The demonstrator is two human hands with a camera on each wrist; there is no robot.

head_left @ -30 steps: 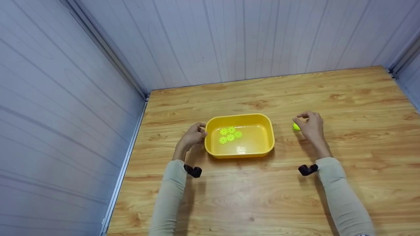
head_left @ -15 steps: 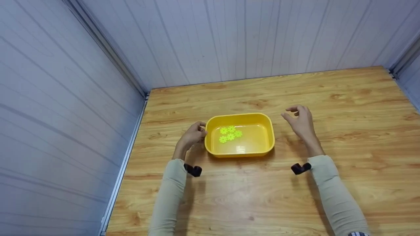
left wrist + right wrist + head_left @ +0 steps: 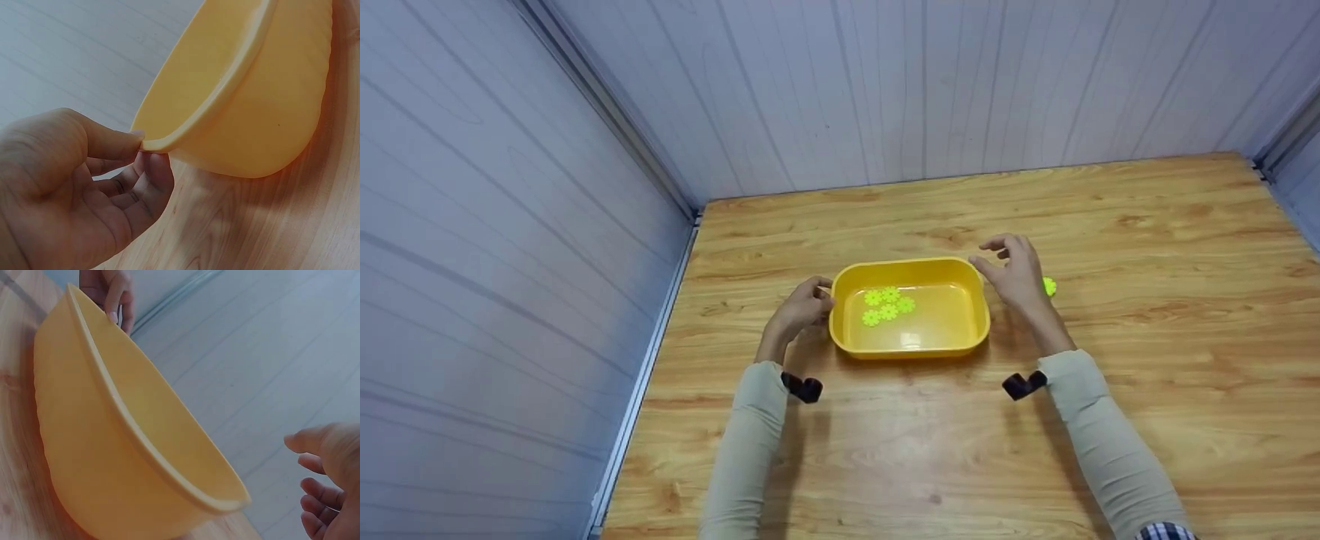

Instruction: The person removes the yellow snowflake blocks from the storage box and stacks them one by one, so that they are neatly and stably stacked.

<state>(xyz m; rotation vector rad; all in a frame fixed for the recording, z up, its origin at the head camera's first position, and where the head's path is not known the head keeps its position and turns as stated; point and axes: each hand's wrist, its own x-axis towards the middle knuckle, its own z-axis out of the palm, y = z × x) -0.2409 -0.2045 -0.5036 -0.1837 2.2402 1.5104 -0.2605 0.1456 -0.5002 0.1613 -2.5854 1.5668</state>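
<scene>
A yellow plastic basin (image 3: pixel 934 334) sits on the wooden table, with several flat lime-yellow flower-shaped pieces (image 3: pixel 889 310) grouped on the left part of its floor. My left hand (image 3: pixel 799 311) pinches the left rim between thumb and fingers; in the left wrist view the thumb lies on top and curled fingers sit under the edge. At the far right corner, my right hand (image 3: pixel 1018 277) hovers with fingers loosely bent and nothing between them. The right wrist view has this right hand (image 3: pixel 342 464) apart from the basin wall. Another lime-yellow flower piece (image 3: pixel 1050 286) lies on the table, partly hidden behind the right hand.
The wooden table (image 3: pixel 900 450) stretches around the basin on all sides. A pale panelled wall (image 3: pixel 877 90) stands along the back edge, and another panel (image 3: pixel 495 300) rises at the left. A black wrist camera (image 3: pixel 802 387) juts from the left sleeve.
My right hand has moved left, away from the loose flower piece and up to the basin's far right corner. The left hand and the basin stay in place.
</scene>
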